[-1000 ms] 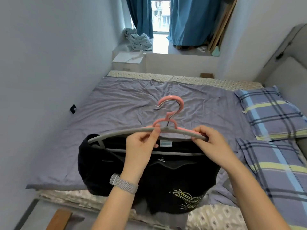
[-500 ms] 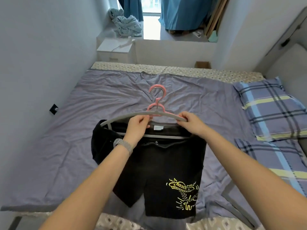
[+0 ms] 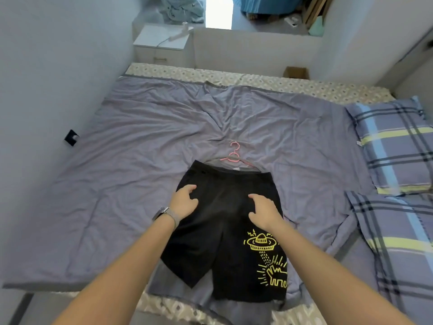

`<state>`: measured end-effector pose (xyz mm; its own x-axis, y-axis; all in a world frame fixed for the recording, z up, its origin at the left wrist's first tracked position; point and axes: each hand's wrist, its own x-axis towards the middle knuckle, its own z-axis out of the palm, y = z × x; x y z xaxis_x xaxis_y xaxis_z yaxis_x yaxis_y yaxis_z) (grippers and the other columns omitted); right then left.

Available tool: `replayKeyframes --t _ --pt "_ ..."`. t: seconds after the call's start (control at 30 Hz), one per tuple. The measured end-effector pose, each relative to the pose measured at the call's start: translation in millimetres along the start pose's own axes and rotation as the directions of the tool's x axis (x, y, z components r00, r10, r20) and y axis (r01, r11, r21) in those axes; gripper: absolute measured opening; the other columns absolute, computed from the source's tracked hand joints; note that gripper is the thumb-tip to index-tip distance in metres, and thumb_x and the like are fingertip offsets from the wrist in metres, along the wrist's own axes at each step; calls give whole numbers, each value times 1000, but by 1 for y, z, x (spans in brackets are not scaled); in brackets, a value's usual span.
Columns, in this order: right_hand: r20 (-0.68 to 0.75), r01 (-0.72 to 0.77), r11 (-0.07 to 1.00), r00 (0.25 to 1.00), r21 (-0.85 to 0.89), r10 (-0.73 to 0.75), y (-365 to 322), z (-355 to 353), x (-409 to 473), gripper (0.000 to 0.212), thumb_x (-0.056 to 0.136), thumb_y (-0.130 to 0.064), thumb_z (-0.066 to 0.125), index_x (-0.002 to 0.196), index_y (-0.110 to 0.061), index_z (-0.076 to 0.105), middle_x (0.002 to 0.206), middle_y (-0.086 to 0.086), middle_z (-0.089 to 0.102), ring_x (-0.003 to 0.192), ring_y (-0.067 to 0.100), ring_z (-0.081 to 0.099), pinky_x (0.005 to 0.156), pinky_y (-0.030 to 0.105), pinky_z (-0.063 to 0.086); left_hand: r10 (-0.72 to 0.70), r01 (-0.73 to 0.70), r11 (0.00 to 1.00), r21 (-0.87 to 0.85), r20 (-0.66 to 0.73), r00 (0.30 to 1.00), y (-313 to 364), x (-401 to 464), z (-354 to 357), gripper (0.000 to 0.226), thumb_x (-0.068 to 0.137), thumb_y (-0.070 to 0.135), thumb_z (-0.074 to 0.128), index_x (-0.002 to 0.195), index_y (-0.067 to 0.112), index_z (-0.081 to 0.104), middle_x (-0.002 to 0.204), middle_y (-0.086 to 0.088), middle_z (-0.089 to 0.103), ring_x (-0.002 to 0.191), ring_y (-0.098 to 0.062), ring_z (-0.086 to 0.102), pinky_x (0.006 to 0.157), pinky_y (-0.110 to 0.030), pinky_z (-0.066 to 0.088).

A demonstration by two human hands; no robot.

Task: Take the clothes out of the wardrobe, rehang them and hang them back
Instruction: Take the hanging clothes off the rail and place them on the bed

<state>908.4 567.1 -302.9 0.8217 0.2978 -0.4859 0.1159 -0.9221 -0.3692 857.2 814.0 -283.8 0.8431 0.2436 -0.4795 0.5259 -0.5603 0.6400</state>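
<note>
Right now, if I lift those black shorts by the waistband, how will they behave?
The black shorts lie flat and creased on the bed cover, so they are probably floppy and will sag. The pink hanger seems caught at the waistband, so it may come up too. They look light for their size.

Landmark: black shorts [image 3: 220,231] on the bed.
Left of shorts: open blanket [image 3: 117,184] up to the wall.
Right of shorts: two plaid pillows [image 3: 396,146] block.
Beyond shorts: pink hanger [image 3: 233,156], then open blanket.

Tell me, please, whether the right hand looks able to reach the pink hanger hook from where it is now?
Probably yes: the hanger hook lies exposed on the bed beyond the black shorts, and nothing sits between it and the right hand.
</note>
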Motion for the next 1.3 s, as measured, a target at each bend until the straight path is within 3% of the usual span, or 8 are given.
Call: replayKeyframes --t 0.2,0.37,0.57,0.7,0.93,1.13,1.23,1.3 --pt "73 46 994 997 -102 -39 -22 -7 -13 65 85 -24 62 144 -21 35 137 7 51 125 28 47 104 43 42 -16 25 977 214 -42 999 -23 -48 -20 60 87 15 57 143 11 35 145 -10 42 131 -25 42 107 -30 33" --pt "197 269 938 954 -218 -228 -58 -9 -33 70 82 -32 65 144 -23 33 135 6 51 124 29 47 103 44 42 -151 184 963 196 -175 973 -46 -128 -19 66 84 19 60 143 11 32 138 -11 48 126 -26 48 102 -33 41" --pt "367 574 790 797 -215 -480 -105 18 -87 79 76 -39 68 144 -25 31 134 6 53 123 29 49 101 44 44 -318 365 929 68 -359 877 -65 -243 12 51 90 22 58 134 2 43 133 -17 51 123 -31 48 98 -31 38" --pt "504 770 610 609 -189 -613 -151 50 -142 82 76 -43 68 145 -23 29 137 8 50 126 30 47 102 43 43 -459 484 874 -41 -398 795 -100 -331 36 65 78 31 68 134 14 42 128 -13 53 119 -29 51 95 -32 44" --pt "715 976 209 184 -54 -674 -227 145 -299 83 79 -38 70 147 -17 27 140 13 48 128 27 47 102 33 42 -795 616 597 -514 -481 369 -150 -547 100 73 87 27 62 146 11 23 142 -13 42 125 -28 46 100 -33 41" --pt "842 975 -124 -222 184 -492 -218 236 -500 77 83 -36 68 146 -27 26 140 4 47 121 24 52 92 30 46 -962 464 190 -865 -257 -87 -140 -750 247 78 88 22 60 145 3 11 140 -15 43 123 -29 48 98 -27 37" --pt "853 922 -211 -383 326 -356 -182 271 -600 72 86 -31 67 145 -31 27 137 6 49 121 24 52 92 29 43 -979 409 41 -911 -118 -166 -118 -833 317 68 88 28 57 142 -1 27 141 -16 43 125 -29 47 97 -25 34" --pt "837 877 -269 -468 399 -285 -156 289 -661 72 85 -28 68 145 -32 29 134 8 51 122 24 51 95 27 41 -973 369 -23 -929 -63 -221 -108 -879 355 80 80 43 58 139 -4 30 140 -16 44 125 -29 47 98 -25 34"
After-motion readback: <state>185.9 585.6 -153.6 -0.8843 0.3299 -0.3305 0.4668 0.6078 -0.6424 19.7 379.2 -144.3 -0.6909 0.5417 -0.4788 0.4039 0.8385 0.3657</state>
